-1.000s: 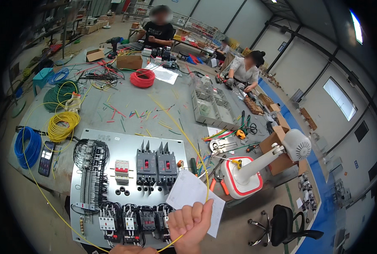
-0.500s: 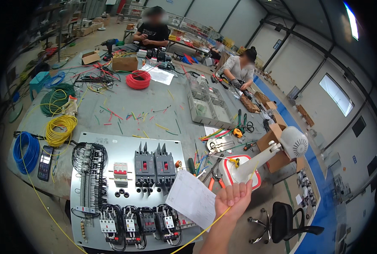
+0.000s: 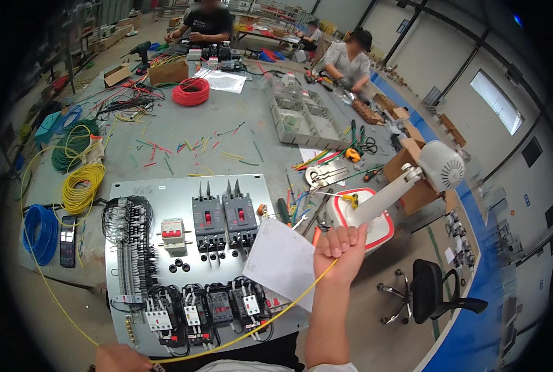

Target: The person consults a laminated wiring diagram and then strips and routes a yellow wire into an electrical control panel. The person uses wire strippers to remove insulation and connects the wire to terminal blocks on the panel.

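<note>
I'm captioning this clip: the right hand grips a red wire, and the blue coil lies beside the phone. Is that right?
One slip: the wire in the right hand is yellow, as the head view shows. The blue coil does lie beside the phone.

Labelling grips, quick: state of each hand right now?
Left hand: closed on the yellow wire; blurred and low in the picture, fingers not clear.
Right hand: closed, fingers curled in, holding the same wire.

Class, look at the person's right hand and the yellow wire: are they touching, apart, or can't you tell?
Touching. The head view shows the yellow wire running up to the right hand and into its curled fingers, with no gap.
</note>
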Demonstrator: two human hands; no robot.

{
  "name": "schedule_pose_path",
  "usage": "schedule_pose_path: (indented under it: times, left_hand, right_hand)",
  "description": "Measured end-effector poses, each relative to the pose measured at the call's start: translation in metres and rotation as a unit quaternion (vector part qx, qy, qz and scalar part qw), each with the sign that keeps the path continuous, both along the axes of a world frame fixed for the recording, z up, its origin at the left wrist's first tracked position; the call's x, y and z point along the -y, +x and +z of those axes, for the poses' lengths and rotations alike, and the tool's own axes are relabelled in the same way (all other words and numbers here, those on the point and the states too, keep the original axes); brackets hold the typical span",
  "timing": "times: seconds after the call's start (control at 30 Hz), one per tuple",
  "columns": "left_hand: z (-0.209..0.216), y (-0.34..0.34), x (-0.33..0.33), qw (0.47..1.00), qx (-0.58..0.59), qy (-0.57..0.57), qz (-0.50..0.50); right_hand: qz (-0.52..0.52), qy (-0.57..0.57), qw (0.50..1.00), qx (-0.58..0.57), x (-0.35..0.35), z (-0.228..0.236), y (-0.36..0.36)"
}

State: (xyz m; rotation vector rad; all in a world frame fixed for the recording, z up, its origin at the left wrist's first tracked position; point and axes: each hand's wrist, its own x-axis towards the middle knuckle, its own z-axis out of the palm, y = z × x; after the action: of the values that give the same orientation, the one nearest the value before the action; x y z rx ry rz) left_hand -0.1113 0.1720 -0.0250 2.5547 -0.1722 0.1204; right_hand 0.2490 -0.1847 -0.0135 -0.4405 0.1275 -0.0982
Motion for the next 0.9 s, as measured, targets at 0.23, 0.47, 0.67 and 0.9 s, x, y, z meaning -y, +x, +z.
schedule_pose_path:
  times: [0.23,0.47,0.67,0.9]
  left_hand:
    - [0.020,0.033,0.042,0.992,-0.090,-0.043,0.078]
    - [0.033,0.081,0.094,0.999,-0.004,-0.044,0.018]
    - [0.030,0.079,0.093,0.995,0.004,-0.094,0.010]
    - [0.035,0.077,0.088,0.992,-0.032,-0.118,-0.011]
  right_hand:
    - [0.140,-0.016,0.989,-0.051,-0.070,-0.010,-0.084]
    - [0.302,-0.066,0.946,0.103,-0.090,-0.021,-0.125]
    - [0.447,-0.191,0.836,0.256,-0.058,-0.035,-0.124]
    - [0.405,-0.155,0.862,0.263,-0.054,-0.048,-0.118]
